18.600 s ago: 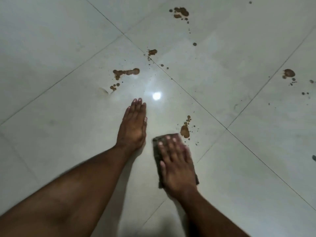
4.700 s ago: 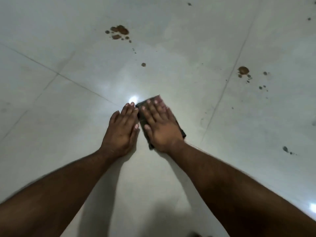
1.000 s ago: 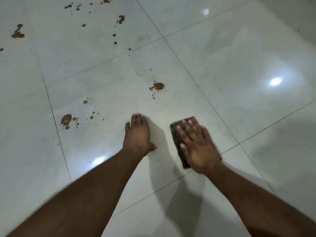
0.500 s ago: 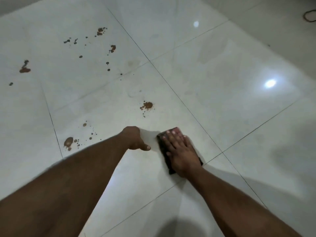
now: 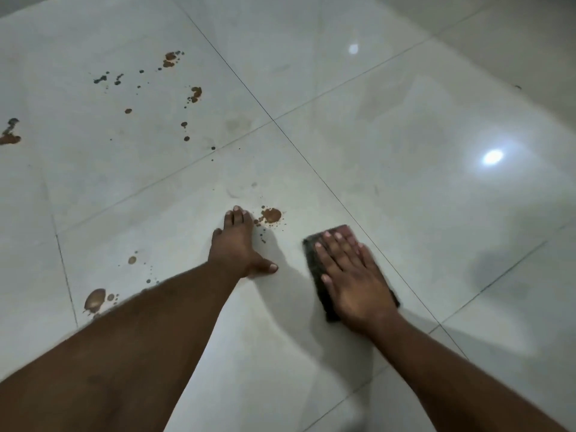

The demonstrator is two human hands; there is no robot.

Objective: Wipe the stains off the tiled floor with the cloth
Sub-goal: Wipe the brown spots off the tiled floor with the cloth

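Right hand (image 5: 352,277) pressed flat on the cloth (image 5: 318,269) — brown stains remain on the tiled floor (image 5: 420,169).

The right hand lies palm down with fingers spread and extended, not curled round anything; the dark cloth is pinned beneath it, its edges showing past the fingertips and along the thumb side. The left hand (image 5: 238,244) rests open on the bare floor just beside the cloth, fingers straight and together, thumb splayed toward the cloth, holding nothing. A brown splash (image 5: 270,215) sits beyond the cloth and to its left, right by the left fingertips — apart from the cloth. A larger blot (image 5: 94,299) lies well to the left of the cloth, next to the left forearm. Further scattered spots (image 5: 170,59) mark the tile far beyond the cloth, past a grout line.
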